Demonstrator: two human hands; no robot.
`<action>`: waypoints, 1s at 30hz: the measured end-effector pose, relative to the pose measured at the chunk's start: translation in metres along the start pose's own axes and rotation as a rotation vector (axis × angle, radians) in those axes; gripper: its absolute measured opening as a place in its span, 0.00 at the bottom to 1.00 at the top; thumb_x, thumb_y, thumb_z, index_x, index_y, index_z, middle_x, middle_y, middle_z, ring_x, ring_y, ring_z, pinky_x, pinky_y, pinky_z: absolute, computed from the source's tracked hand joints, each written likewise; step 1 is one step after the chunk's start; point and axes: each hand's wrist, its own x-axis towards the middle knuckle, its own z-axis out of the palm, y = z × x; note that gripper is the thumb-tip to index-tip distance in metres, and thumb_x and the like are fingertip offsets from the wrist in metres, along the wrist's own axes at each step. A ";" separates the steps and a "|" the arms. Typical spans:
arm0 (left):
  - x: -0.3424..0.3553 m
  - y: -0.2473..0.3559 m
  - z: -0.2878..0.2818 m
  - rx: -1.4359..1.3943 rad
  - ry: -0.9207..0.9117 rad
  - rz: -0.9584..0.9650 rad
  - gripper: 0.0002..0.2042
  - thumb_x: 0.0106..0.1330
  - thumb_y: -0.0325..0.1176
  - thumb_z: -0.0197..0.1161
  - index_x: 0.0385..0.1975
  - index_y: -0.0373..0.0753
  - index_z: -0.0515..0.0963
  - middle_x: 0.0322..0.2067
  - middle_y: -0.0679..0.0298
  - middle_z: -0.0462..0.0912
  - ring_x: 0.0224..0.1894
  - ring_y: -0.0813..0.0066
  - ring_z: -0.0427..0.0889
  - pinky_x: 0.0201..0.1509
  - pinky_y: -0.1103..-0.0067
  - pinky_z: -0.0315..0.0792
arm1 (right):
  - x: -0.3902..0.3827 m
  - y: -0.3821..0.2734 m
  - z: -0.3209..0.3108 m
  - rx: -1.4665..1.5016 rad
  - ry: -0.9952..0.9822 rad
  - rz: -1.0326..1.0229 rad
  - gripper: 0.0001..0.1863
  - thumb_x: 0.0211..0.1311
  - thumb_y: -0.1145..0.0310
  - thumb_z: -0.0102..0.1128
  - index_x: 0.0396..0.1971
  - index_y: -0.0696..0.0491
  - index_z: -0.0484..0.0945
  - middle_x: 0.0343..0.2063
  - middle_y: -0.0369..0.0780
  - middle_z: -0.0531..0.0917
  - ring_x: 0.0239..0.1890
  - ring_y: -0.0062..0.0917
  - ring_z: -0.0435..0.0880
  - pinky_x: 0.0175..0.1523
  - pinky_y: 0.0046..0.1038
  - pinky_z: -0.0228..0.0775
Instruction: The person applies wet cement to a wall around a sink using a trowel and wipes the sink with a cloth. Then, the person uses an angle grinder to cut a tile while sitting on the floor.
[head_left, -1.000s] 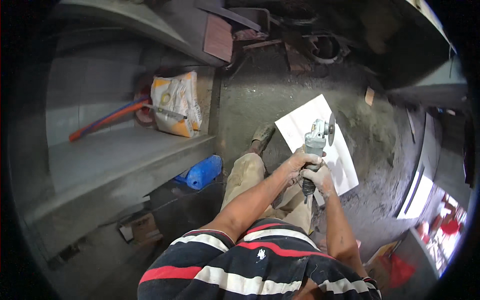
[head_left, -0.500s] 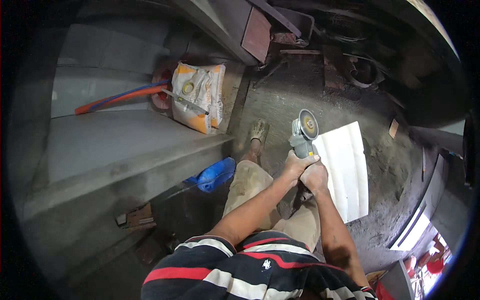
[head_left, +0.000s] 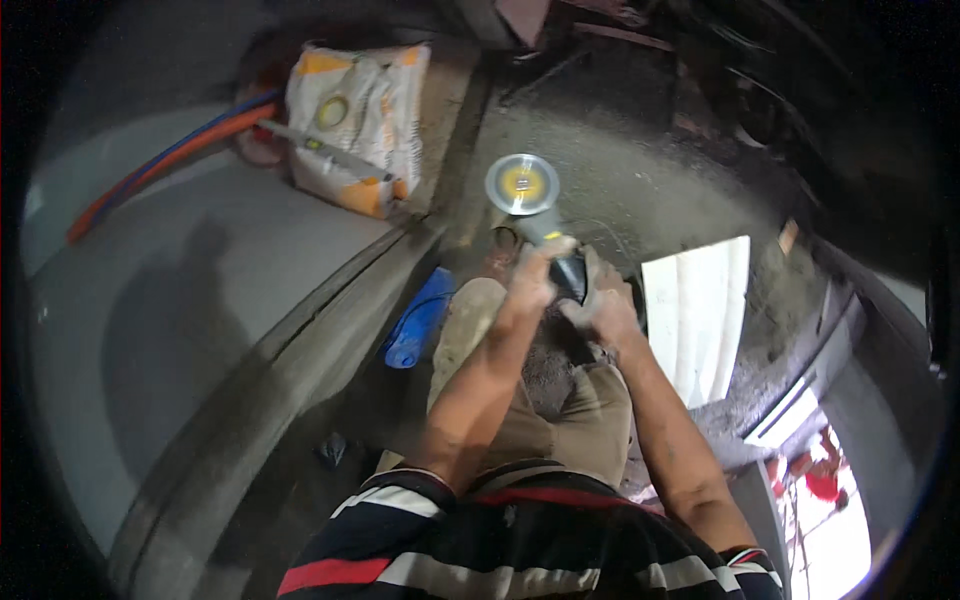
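Note:
An angle grinder with a round disc, yellow at its centre, is held in front of me between both hands. My left hand is closed on the body just behind the grinder's head. Farther back, my right hand wraps the dark rear part. The disc looks smeared, its face turned up toward me, and touches nothing that I can see. Right of my right hand, a white ridged panel lies on the floor, apart from the grinder.
On a grey ledge at left, a white and orange sack carries a roll of tape and a spirit level. Orange and blue pipes lie beside it. A blue container stands below the ledge, near my left leg.
The grinder has swung left, away from the white panel, and its disc has turned to face me more. Both hands moved with it. The whole view has shifted too.

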 end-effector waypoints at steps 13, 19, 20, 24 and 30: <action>-0.067 -0.034 0.047 0.165 -0.013 -0.051 0.21 0.53 0.21 0.71 0.48 0.37 0.74 0.37 0.58 0.84 0.39 0.62 0.86 0.48 0.68 0.82 | -0.269 0.304 0.002 0.522 0.313 0.672 0.42 0.57 0.63 0.65 0.71 0.61 0.60 0.56 0.58 0.80 0.53 0.44 0.84 0.60 0.37 0.77; -0.102 -0.092 0.070 0.344 0.019 0.059 0.18 0.52 0.25 0.73 0.42 0.41 0.76 0.35 0.62 0.83 0.38 0.65 0.85 0.44 0.67 0.81 | -0.445 0.488 0.056 0.360 0.421 0.945 0.41 0.56 0.54 0.63 0.66 0.63 0.67 0.52 0.59 0.82 0.57 0.54 0.81 0.64 0.42 0.71; -0.102 -0.102 0.071 0.344 0.022 0.062 0.18 0.52 0.25 0.73 0.42 0.41 0.76 0.35 0.62 0.83 0.38 0.65 0.85 0.44 0.67 0.81 | -0.470 0.509 0.075 0.238 0.492 0.949 0.39 0.56 0.54 0.63 0.63 0.64 0.70 0.51 0.59 0.83 0.56 0.55 0.81 0.64 0.43 0.71; -0.100 -0.112 0.102 0.318 0.090 0.095 0.25 0.46 0.20 0.75 0.46 0.42 0.74 0.34 0.66 0.79 0.35 0.70 0.81 0.42 0.70 0.79 | -0.530 0.549 0.134 0.115 0.222 0.954 0.33 0.60 0.60 0.59 0.62 0.64 0.71 0.49 0.61 0.83 0.54 0.48 0.83 0.59 0.40 0.74; -0.081 -0.113 0.109 0.321 0.139 0.198 0.30 0.40 0.21 0.77 0.46 0.41 0.72 0.38 0.64 0.79 0.37 0.69 0.81 0.42 0.69 0.78 | -0.487 0.485 0.189 0.575 0.296 0.759 0.34 0.57 0.61 0.63 0.60 0.67 0.72 0.29 0.47 0.87 0.27 0.36 0.86 0.34 0.36 0.78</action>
